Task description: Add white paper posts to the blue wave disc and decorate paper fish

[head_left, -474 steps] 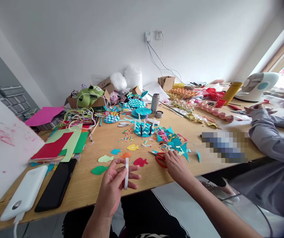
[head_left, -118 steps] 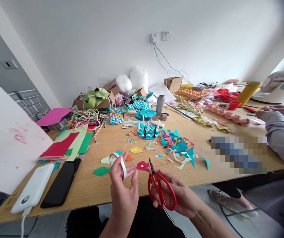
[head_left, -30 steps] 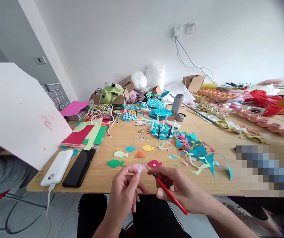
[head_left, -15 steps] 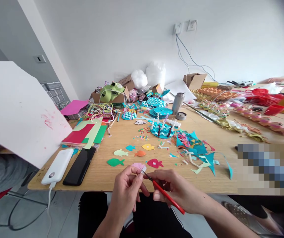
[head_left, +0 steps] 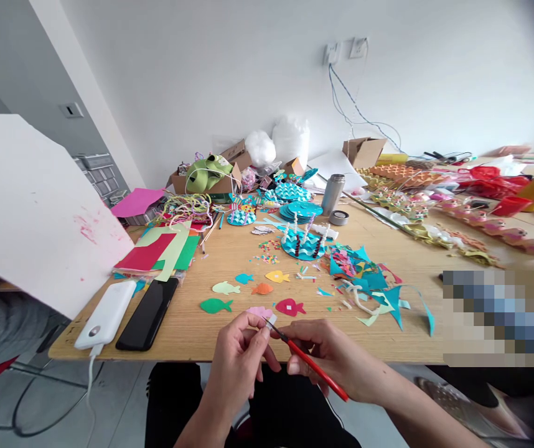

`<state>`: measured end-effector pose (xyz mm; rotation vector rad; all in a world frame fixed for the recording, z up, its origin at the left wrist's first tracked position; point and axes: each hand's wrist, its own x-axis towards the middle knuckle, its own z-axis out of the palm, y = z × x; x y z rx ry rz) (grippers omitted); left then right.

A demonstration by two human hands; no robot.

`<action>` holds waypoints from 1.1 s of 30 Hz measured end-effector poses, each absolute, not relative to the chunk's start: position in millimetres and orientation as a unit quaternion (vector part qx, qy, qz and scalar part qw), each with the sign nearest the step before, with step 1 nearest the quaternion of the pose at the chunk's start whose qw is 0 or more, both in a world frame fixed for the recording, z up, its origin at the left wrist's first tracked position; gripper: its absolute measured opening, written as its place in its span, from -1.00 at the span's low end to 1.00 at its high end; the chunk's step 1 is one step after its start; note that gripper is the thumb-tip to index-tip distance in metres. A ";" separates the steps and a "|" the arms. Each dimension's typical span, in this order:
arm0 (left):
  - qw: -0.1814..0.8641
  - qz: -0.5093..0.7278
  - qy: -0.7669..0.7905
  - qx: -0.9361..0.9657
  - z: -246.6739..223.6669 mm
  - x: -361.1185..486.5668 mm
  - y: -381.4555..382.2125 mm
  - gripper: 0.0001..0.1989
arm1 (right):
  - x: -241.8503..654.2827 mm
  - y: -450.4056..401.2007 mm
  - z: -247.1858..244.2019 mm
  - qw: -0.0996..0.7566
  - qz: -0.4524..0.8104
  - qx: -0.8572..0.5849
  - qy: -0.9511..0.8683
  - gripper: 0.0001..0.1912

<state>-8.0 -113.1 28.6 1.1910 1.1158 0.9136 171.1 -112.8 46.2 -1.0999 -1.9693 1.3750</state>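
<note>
My left hand (head_left: 243, 351) is closed, thumb and finger pinching a small white piece (head_left: 271, 320) near the table's front edge. My right hand (head_left: 327, 354) is wrapped around a slim red-handled tool with a dark pointed tip (head_left: 313, 366); its tip meets the white piece. The tool's exact kind cannot be made out. Just behind my left fingers lies a pink paper fish (head_left: 258, 312), partly covered. Around it lie a red fish (head_left: 297, 307) with a white square on it, a green fish (head_left: 215, 305), a pale green fish (head_left: 225, 288), an orange fish (head_left: 262, 289), a yellow fish (head_left: 274, 276) and a blue fish (head_left: 244, 279).
Blue paper scraps (head_left: 374, 280) lie to the right. Behind the fish stands a blue wavy craft (head_left: 302, 242), with a metal flask (head_left: 333, 194) farther back. A phone (head_left: 148, 314), a white power bank (head_left: 106, 316) and coloured paper sheets (head_left: 155, 252) are at the left.
The view has shifted very slightly. Both hands keep their hold, with the tool's tip still at the white piece.
</note>
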 end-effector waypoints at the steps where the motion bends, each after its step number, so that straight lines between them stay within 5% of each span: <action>1: 0.591 0.393 0.483 0.512 28.8 -8.0 -113.3 -0.66 | 170.9 -112.7 46.4 0.247 0.506 -0.403 -0.722 -0.60; 16: 0.594 0.327 0.479 0.557 25.7 -19.6 -109.5 -0.63 | 176.3 -114.7 52.0 0.247 0.321 -0.420 -0.812 -0.76; 25: 0.512 0.495 0.521 0.471 31.2 -33.0 -95.5 -0.45 | 173.7 -115.1 47.2 0.136 0.023 -0.416 -0.899 -0.72; 33: 0.532 0.436 0.495 0.531 28.5 -23.5 -90.1 -0.49 | 170.3 -114.2 33.6 0.088 -0.094 -0.357 -0.925 -0.69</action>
